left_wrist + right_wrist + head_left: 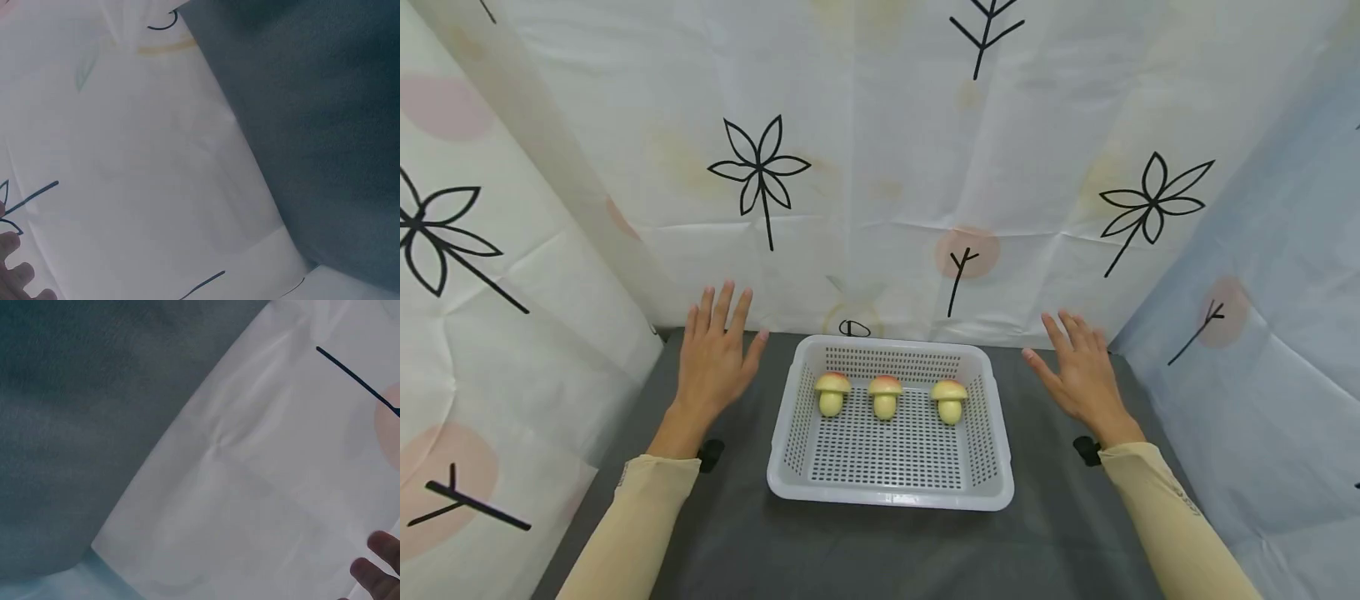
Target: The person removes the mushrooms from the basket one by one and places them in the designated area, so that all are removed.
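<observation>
While wrist views miss the basket (891, 492), both hands' fingers (724, 310) lie spread

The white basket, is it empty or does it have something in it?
Not empty: three toy mushrooms stand upright in the white basket.

A dark grey table (737, 533) carries the scene, its matte top bordered at the back and both sides by white patterned sheeting. A white perforated plastic basket (790, 417) sits directly on it, roughly centred and near the back edge. Inside the basket three small mushroom-shaped pieces stand in a row.
</observation>
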Demonstrator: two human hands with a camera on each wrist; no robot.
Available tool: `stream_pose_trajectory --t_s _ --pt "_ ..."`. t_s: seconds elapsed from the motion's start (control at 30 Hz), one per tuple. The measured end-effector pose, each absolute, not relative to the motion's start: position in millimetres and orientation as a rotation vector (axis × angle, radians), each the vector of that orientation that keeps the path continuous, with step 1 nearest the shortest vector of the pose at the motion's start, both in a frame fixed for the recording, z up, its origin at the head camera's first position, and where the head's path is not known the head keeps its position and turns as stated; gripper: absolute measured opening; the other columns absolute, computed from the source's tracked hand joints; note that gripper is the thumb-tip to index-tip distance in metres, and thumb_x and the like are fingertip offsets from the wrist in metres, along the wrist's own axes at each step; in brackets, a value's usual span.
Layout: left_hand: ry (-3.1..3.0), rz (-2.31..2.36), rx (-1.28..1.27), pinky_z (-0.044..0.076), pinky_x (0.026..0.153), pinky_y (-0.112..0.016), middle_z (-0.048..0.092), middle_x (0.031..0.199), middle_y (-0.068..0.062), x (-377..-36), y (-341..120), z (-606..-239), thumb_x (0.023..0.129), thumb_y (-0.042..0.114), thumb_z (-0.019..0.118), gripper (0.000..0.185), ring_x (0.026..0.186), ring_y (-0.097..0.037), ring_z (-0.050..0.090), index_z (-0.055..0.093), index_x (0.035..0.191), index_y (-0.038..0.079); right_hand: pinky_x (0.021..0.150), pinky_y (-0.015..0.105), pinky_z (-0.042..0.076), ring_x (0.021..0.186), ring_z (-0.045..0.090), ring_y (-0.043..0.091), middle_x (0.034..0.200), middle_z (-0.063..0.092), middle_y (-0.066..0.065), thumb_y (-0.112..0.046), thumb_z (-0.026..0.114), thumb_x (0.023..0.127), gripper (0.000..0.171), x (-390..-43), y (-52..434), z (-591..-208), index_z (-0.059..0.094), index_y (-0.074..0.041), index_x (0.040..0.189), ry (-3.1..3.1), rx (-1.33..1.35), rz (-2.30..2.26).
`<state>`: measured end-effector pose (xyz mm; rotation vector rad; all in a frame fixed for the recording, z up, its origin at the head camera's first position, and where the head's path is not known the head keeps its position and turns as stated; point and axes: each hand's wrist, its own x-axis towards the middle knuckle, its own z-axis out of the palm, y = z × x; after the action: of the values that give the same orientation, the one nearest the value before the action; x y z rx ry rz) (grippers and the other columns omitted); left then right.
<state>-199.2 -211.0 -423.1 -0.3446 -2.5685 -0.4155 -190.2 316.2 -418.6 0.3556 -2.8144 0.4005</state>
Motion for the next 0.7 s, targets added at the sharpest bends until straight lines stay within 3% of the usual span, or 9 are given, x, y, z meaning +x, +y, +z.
stream_pose_trajectory --t_s 0.17,0.3,0.43,0.7 --pt "-2.546 -0.544 -0.354 0.021 0.115 -0.064 0.031 0.16 -0.025 -191 -205 -434 0.101 0.028 0.062 0.065 0.149 -0.046 0.021 0.037 0.155 0.002 0.115 0.066 0.015 0.142 0.027 0.051 0.154 0.033 0.03 -0.045 0.055 0.104 0.072 -183 308 -419 0.033 -0.002 0.157 -2.804 0.36 0.496" --pt "-2.53 -0.659 -0.355 0.029 0.11 -0.066 0.038 0.154 -0.028 -186 -199 -446 0.1 0.024 0.064 0.062 0.142 -0.051 0.032 0.041 0.153 0.0 0.107 0.07 0.027 0.14 0.032 0.05 0.153 0.036 0.028 -0.044 0.056 0.104 0.071 -176 300 -419 0.032 -0.005 0.158 -2.815 0.31 0.6" --pt "-2.566 -0.766 -0.332 0.033 0.105 -0.069 0.037 0.153 -0.029 -179 -192 -459 0.101 0.023 0.063 0.061 0.14 -0.051 0.034 0.04 0.152 -0.001 0.104 0.071 0.031 0.139 0.033 0.05 0.154 0.036 0.029 -0.044 0.055 0.105 0.069 -170 289 -421 0.033 -0.007 0.158 -2.825 0.259 0.716" --pt "-2.686 -0.982 -0.241 0.034 0.101 -0.073 0.032 0.158 -0.026 -167 -186 -488 0.105 0.031 0.057 0.063 0.142 -0.05 0.031 0.033 0.158 0.009 0.107 0.068 0.031 0.138 0.038 0.048 0.151 0.043 0.027 -0.043 0.056 0.104 0.067 -168 260 -429 0.04 -0.002 0.153 -2.831 0.26 0.855"
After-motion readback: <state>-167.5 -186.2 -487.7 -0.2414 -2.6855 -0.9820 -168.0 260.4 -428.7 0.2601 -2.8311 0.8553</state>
